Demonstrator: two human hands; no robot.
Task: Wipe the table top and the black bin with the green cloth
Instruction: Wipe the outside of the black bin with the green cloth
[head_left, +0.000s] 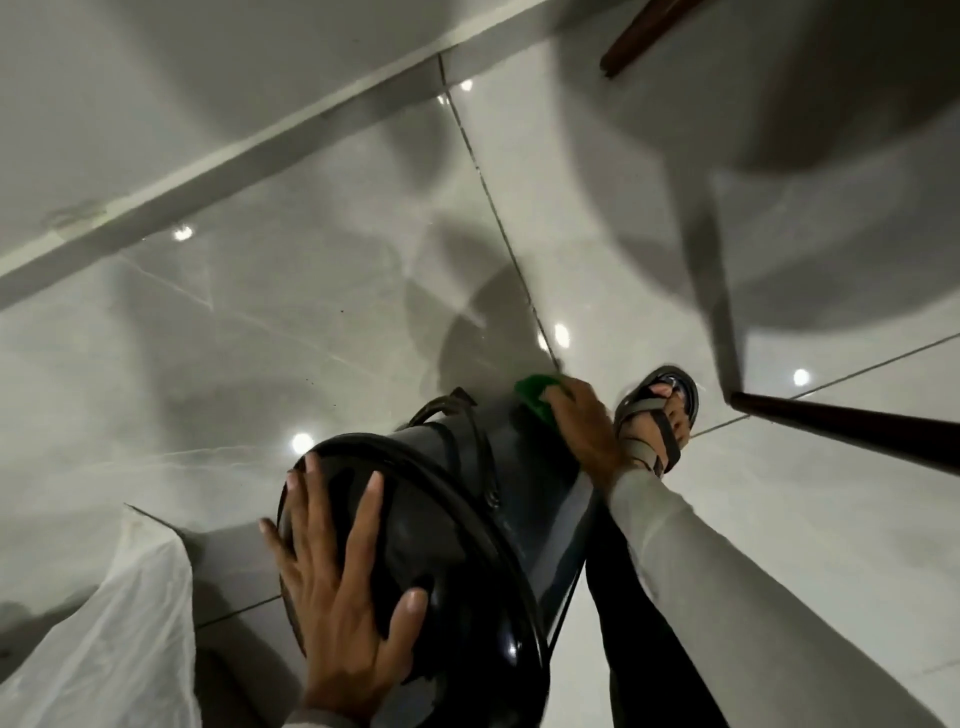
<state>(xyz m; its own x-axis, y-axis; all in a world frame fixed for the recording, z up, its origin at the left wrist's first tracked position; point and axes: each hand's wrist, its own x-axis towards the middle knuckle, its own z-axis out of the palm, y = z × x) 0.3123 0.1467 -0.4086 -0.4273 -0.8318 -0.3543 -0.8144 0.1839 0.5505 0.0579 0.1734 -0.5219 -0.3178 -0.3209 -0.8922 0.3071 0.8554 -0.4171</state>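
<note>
The left hand (343, 587) lies flat, fingers spread, on the black bin (457, 525) lid; the right hand (587, 431) presses the green cloth (535, 395) low on the bin's far side, its long axis running away toward the floor.

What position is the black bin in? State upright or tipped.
Tipped: the black bin leans, left hand flat on its lid, right hand pressing the green cloth to its side.
</note>
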